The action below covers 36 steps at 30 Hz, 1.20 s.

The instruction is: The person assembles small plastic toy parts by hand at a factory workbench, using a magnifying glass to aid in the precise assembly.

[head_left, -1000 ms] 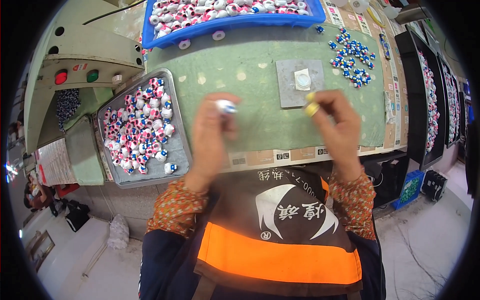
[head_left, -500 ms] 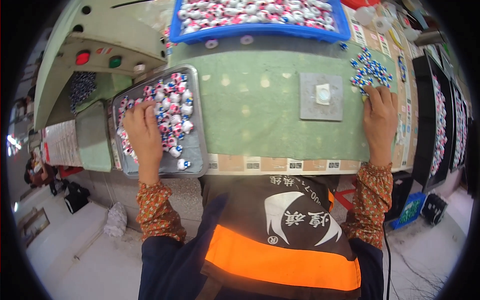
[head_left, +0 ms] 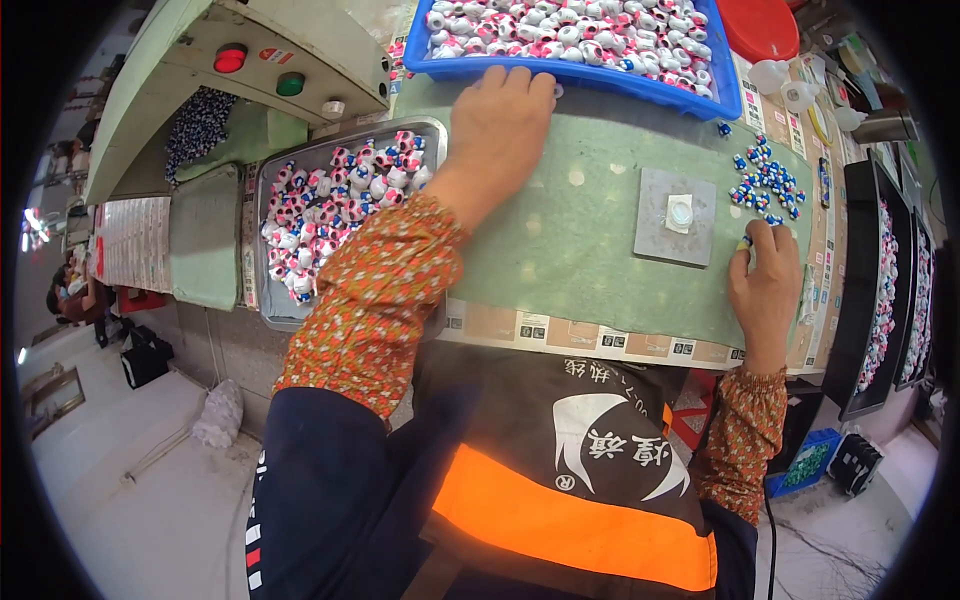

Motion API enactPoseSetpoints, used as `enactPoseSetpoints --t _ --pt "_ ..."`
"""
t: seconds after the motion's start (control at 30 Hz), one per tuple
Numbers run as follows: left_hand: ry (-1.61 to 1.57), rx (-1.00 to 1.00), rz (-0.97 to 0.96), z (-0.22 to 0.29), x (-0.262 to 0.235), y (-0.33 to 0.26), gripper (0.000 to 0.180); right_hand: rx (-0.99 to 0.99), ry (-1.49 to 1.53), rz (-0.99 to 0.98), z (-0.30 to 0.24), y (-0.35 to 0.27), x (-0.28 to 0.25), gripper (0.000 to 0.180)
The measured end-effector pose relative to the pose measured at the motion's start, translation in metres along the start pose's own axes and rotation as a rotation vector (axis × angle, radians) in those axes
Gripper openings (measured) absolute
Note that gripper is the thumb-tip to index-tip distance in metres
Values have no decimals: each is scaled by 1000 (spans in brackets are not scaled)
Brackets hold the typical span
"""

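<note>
My left hand reaches to the front rim of a blue tray full of white and pink figure heads. Its fingers are bent and close together; what they grip, if anything, is hidden beneath them. A small white round piece lies beside its fingertips. On the right, the thumb and fingers of my right hand pinch a small blue-and-yellow piece. Just beyond that hand is a scattered pile of small blue-and-white pieces on the green mat.
A metal tray of pink-and-white figures stands partly under my left forearm. A grey square plate bearing a pale round piece sits on the mat. At left is a machine housing with a red button; black trays stand at right.
My left hand has gone from the metal tray up and right to the blue tray's front edge. My right hand has drawn slightly back from the blue pile. The whole view has shifted.
</note>
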<state>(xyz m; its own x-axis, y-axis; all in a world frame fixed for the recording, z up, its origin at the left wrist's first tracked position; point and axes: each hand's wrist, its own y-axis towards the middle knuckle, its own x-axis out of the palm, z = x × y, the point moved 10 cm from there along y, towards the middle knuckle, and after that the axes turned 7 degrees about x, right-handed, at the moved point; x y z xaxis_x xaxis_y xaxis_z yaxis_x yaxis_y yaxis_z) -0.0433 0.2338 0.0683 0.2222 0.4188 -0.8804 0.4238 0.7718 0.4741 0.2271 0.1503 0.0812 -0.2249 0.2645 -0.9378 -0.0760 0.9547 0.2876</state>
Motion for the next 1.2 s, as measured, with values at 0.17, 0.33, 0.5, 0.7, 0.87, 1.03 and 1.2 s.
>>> enactPoseSetpoints --t 0.17,0.33,0.5,0.7,0.87,1.03,1.2 --pt "18 -2 35 9 16 4 9 20 114 -35 -3 -14 3 21" --pt "-298 -135 17 2 17 -1 14 99 156 -53 13 -16 10 19" --pt "-426 -290 -72 -8 33 -9 19 181 185 -98 29 -15 16 19" --pt "-462 -297 -157 -5 30 -6 24 267 296 -150 35 -11 17 17" --pt "-359 -318 -151 -9 35 -5 23 300 410 -197 35 -16 21 17" --pt "-331 -355 -130 -11 32 -10 26 278 390 -157 34 -20 21 18" --pt "-395 -272 -150 -11 37 -15 29 204 360 -75 33 -25 20 21"
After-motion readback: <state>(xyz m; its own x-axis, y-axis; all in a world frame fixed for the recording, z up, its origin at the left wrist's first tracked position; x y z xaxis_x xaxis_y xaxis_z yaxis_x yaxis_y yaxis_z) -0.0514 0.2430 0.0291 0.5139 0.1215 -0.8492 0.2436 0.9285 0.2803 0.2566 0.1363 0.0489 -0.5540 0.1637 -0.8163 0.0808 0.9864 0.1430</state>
